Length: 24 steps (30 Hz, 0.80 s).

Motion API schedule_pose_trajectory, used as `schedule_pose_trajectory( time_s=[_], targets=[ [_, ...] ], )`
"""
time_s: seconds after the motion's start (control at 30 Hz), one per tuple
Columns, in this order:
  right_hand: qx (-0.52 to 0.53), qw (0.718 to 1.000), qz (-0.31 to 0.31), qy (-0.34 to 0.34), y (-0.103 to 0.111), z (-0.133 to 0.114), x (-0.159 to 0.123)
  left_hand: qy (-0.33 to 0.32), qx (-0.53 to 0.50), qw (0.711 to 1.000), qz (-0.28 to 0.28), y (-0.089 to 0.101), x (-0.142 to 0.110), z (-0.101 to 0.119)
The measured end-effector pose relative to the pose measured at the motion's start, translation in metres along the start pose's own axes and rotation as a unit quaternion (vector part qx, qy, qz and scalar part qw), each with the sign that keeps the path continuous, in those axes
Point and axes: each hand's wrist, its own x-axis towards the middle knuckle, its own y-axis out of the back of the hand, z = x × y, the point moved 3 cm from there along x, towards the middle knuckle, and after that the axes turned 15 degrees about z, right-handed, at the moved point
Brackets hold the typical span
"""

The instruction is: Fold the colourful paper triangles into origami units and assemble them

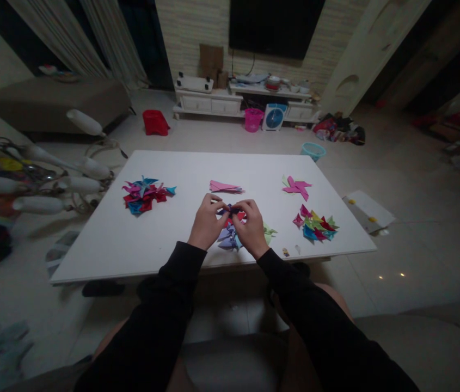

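Note:
Over the near middle of the white table [181, 228], my left hand [207, 220] and my right hand [251, 226] meet, fingertips pinching a small dark purple folded paper piece [230, 209] between them. The fingers hide much of its shape. Just below and behind my hands lies a pile of folded paper pieces [230, 238], lavender and blue, with some red and light green showing. Past my fingertips rests a stack of narrow pink and dark folded papers [226, 187].
Colourful folded paper is heaped at the table's left [143, 196] and right [318, 226]. Pink and green paper strips [296, 185] lie crossed at the far right. Two tiny objects sit near the front edge. A teal basket [313, 150] stands beyond the far right corner.

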Motion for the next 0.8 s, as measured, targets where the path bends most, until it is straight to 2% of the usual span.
schedule_pose_trajectory(
  time_s=[0.23, 0.63, 0.8],
  targets=[
    [-0.01, 1.0, 0.0, -0.002, -0.0001, 0.0006, 0.0002, 0.033, -0.038, 0.999, -0.02, -0.0006, -0.0003, 0.0035],
    [-0.043, 0.999, -0.015, 0.004, -0.0013, 0.0028, 0.0004, 0.01, -0.017, 1.0, -0.019, -0.0022, -0.0009, 0.002],
    [-0.09, 0.995, -0.045, 0.027, -0.001, 0.0038, 0.0011, 0.006, -0.003, 0.999, -0.044, -0.0046, -0.0013, -0.0015]
  ],
)
